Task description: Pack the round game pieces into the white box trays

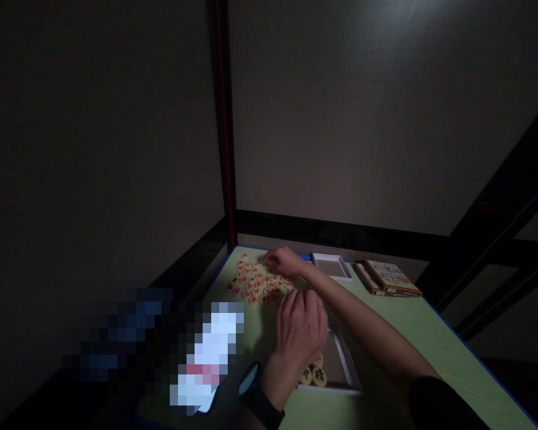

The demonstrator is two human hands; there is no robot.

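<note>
My left hand, with a dark watch on its wrist, is over the near open box. Its fingers are bent and close together; the tips are hidden, so what they hold does not show. Round wooden Chinese chess pieces lie in that box, under and beside the hand. Farther off, my right hand reaches across to the right edge of a spread of loose Chinese chess pieces with red and dark characters. Its fingers curl down at the pieces, and anything in them is too small to make out.
All this stands on a pale green table with a blue edge. A second open box sits at the back, and printed boxes lie to its right. A blurred-out bright phone is at the left. Walls enclose the far side.
</note>
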